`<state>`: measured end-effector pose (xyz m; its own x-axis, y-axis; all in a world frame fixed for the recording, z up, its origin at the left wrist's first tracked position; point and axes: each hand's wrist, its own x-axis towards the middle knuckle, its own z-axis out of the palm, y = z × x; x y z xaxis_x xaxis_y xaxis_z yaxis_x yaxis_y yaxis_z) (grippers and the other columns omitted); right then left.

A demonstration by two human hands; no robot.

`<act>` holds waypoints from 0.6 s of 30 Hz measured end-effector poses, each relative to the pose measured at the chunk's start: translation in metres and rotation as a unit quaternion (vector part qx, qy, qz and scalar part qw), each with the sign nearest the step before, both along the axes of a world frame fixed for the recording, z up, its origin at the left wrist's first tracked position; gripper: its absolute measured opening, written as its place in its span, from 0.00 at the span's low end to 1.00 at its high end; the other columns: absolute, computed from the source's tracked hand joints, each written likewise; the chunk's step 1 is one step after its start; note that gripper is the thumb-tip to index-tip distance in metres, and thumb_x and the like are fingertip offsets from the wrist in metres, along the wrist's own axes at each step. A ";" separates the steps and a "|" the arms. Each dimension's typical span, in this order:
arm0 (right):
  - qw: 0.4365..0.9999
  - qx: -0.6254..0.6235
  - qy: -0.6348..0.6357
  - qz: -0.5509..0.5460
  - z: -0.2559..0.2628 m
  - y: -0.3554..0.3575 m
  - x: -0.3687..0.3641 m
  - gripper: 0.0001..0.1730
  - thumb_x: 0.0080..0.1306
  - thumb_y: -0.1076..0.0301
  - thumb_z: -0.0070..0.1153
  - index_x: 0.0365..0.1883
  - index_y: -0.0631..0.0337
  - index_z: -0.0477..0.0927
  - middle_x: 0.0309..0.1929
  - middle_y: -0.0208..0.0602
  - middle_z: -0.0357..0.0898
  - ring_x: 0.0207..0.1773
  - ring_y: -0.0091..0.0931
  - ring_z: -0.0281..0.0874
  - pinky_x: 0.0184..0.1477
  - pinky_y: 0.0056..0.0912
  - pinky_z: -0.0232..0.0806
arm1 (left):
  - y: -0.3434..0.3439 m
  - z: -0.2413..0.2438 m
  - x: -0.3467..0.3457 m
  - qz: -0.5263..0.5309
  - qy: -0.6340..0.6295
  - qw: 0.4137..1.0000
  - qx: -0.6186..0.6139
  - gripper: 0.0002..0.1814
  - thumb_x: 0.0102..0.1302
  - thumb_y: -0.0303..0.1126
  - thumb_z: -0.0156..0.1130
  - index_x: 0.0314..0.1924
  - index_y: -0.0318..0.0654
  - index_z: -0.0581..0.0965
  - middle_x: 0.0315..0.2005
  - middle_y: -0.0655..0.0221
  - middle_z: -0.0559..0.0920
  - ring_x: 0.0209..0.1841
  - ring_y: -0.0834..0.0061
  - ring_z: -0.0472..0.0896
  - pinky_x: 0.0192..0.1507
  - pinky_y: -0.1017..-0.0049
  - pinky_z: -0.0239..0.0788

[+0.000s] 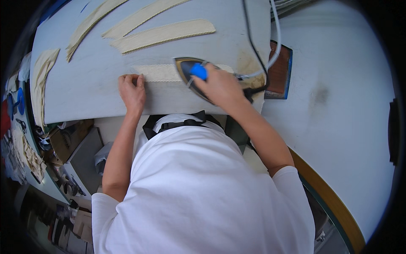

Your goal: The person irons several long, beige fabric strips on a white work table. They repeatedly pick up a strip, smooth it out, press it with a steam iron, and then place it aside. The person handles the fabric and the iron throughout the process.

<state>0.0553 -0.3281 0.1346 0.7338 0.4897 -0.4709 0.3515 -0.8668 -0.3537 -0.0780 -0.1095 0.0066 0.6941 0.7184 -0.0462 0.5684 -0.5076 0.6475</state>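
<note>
My right hand point(221, 85) grips the handle of a steam iron point(185, 71) with a blue part near my thumb. The iron lies across a cream fabric strip point(158, 73) on the cloth-covered ironing table point(88, 92), its tip towards the upper left. It covers part of the strip, whose right end shows beyond it. At the strip's left end is my left hand point(132, 90), fingers curled and thumb close to them; whether it pinches the edge is hard to tell. Farther back, several similar strips point(168, 33) lie fanned out, and a crumpled cream piece point(42, 82) rests at the left edge.
A black cord point(250, 38) and a pale hose point(278, 35) run from the iron to the top. A reddish-brown pad with blue edging point(279, 70) sits just right of the table. At the left are a cardboard box point(69, 138) and a side table with scissors point(21, 125) and fabric.
</note>
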 end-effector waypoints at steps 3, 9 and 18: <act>0.994 -0.015 -0.052 -0.092 0.000 -0.070 0.019 0.27 0.66 0.47 0.56 0.42 0.66 0.79 0.33 0.59 0.82 0.40 0.52 0.81 0.44 0.52 0.73 | -0.001 -0.002 0.002 -0.015 0.029 0.999 0.043 0.12 0.61 0.36 0.67 0.31 0.32 0.82 0.38 0.56 0.77 0.44 0.57 0.76 0.49 0.62 0.67; 0.927 0.026 -0.124 -0.353 -0.033 -0.219 0.082 0.31 0.64 0.42 0.57 0.34 0.70 0.81 0.32 0.60 0.81 0.40 0.54 0.80 0.47 0.52 0.69 | -0.008 -0.003 0.011 0.007 0.031 0.997 0.071 0.12 0.59 0.36 0.68 0.28 0.33 0.81 0.37 0.56 0.77 0.43 0.56 0.76 0.49 0.61 0.67; 0.871 0.144 -0.024 -0.469 -0.041 -0.263 0.150 0.25 0.65 0.47 0.61 0.24 0.61 0.75 0.17 0.30 0.70 0.14 0.20 0.68 0.14 0.25 0.61 | -0.012 0.012 0.019 0.054 0.011 0.994 -0.096 0.13 0.63 0.35 0.67 0.31 0.31 0.78 0.23 0.65 0.82 0.26 0.72 0.81 0.29 0.71 0.71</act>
<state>0.2049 -0.5910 0.0933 0.8901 -0.2437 -0.3852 -0.4436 -0.6577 -0.6089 -0.0592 -0.1213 0.0188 0.6111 0.7646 -0.2046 0.6281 -0.3112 0.7132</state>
